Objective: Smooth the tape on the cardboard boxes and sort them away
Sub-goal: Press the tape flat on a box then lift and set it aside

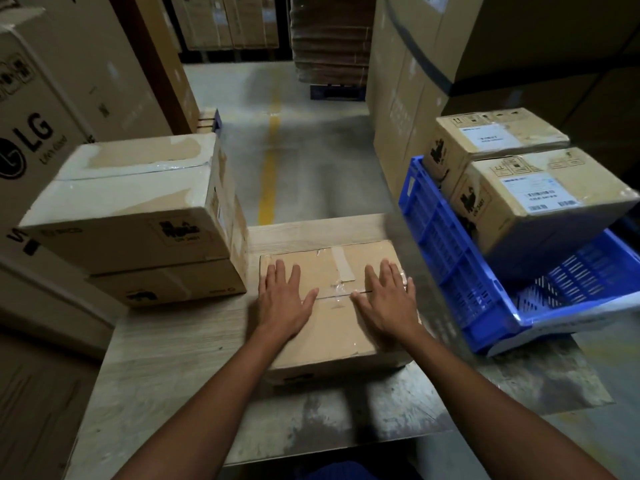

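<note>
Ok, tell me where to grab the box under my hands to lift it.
Probably its left and right side walls, one palm on each, reaching from the near edge. The box lies flat and wide, the left hand and right hand rest open on top, and the stacked boxes crowd its far left corner.

A cardboard box is seen lying flat on a worn wooden table. The left hand and the right hand are laid palm-down on its top with fingers straight and spread, on either side of a strip of clear tape along the flap seam. At the left, 2 stacked boxes are set on the table, touching the flat box. At the right, 2 labelled boxes are held in a tilted blue crate. A yellow line is painted on the floor beyond.
</note>
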### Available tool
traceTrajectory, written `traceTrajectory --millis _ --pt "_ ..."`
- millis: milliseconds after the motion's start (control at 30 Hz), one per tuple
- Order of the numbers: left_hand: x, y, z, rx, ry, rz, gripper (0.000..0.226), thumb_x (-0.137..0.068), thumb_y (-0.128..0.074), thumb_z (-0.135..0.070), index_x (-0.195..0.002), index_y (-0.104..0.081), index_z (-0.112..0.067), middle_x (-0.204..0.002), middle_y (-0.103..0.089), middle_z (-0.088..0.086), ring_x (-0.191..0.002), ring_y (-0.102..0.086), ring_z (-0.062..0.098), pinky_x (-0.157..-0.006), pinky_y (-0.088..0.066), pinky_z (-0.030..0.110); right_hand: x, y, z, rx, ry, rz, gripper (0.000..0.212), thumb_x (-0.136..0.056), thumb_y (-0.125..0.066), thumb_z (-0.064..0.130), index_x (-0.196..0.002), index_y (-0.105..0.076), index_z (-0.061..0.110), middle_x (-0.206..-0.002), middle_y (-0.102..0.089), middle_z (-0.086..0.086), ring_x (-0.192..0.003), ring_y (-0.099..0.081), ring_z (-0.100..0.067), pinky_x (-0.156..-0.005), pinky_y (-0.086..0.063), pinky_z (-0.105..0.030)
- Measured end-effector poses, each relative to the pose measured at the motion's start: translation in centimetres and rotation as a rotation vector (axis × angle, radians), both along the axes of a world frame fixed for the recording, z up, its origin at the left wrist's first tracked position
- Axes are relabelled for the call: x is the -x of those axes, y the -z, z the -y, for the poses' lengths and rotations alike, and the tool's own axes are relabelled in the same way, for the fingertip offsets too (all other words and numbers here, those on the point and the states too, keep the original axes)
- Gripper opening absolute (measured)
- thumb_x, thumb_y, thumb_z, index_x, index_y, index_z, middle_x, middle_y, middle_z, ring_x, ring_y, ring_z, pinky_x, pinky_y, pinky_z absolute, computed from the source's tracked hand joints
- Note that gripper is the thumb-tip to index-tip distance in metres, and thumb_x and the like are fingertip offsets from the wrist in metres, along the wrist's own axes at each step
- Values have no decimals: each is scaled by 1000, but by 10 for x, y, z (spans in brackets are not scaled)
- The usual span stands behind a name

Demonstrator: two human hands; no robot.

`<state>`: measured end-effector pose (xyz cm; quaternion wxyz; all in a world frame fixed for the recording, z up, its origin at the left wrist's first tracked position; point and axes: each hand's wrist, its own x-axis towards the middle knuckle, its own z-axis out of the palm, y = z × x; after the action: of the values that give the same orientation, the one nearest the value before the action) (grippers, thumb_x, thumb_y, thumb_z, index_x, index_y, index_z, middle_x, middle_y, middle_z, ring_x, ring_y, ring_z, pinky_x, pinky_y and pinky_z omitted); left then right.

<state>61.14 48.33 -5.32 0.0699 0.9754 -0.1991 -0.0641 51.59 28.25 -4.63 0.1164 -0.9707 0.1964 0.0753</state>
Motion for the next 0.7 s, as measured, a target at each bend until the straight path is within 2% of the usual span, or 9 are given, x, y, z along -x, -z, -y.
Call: traceTrajectory --millis 200,300,400,500,600,700 --pt "-7 -3 5 -8 29 -39 68 -100 -32 -59 -157 -20 -24 -166 -7 16 -153 -4 35 -124 -4 51 -21 -13 -6 -80 80 -48 77 -97 -30 71 -155 -26 20 -168 -5 -17 -155 -2 -34 -117 -9 -66" --pt "-1 2 7 43 170 -76 60 -105 -30 -44 -159 -13 -27 -168 6 9 -154 8 27 -124 4 50 -31 -9 -13 -105 -17 -28 74 -101 -30 64 -161 -14 22 -169 2 -15 -156 4 -32 -120 -5 -62" --pt "-1 5 8 56 217 -86 59 -106 -29 -41 -160 -10 -29 -168 11 4 -153 15 23 -123 7 50 -30 5 -21 -61 -133 -8 70 -103 -25 60 -162 -5 28 -169 9 -10 -155 11 -30 -122 1 -58" --pt "-3 4 9 29 209 -102 58 -105 -33 -40 -159 -12 -31 -168 7 4 -154 12 25 -124 5 50 -29 8 -22 -36 -133 -27 70 -102 -25 61 -161 -2 30 -168 11 -9 -155 13 -29 -122 2 -56" --pt "-7 -7 18 5 191 -128 57 -103 -40 -32 -157 -20 -28 -168 -3 6 -154 3 30 -123 -2 52 -33 3 -19 -15 -148 -88 73 -102 -31 61 -161 -4 29 -168 9 -11 -155 9 -32 -122 -3 -57" --pt "4 -16 24 29 213 -139 54 -103 -42 -25 -155 -28 -25 -167 -11 7 -154 -4 32 -123 -9 51 -34 -6 -20 -13 -190 -116 68 -101 -41 56 -158 -20 26 -168 -1 -16 -155 -3 -34 -121 -16 -55"
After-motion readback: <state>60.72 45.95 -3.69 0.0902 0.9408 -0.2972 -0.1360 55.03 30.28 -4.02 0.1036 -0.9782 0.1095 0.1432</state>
